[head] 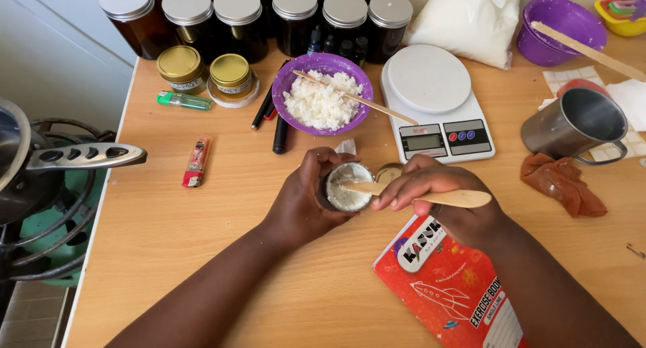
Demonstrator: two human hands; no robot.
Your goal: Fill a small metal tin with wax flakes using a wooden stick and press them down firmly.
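Note:
My left hand (303, 200) is wrapped around a small round jar (346, 186) filled with white flaky wax, holding it on the wooden table (202, 254). A wooden spatula (444, 197) rests in my right hand (437, 186), its tip pressed into the jar's contents. Just beyond the jar sits a purple bowl (323, 96) of the same white flakes with a thin wooden stick (356, 98) laid across it. A small gold lid (389, 171) lies beside the jar.
A white kitchen scale (434, 102), metal mug (575, 126), brown cloth (562, 183), red exercise book (451, 287), red lighter (196, 161), green lighter (183, 100), two gold-lidded jars (205, 72), several dark silver-lidded jars (269, 15), a white bag (464, 18), a second purple bowl (562, 28). A pan handle (84, 156) over a stove juts in at left.

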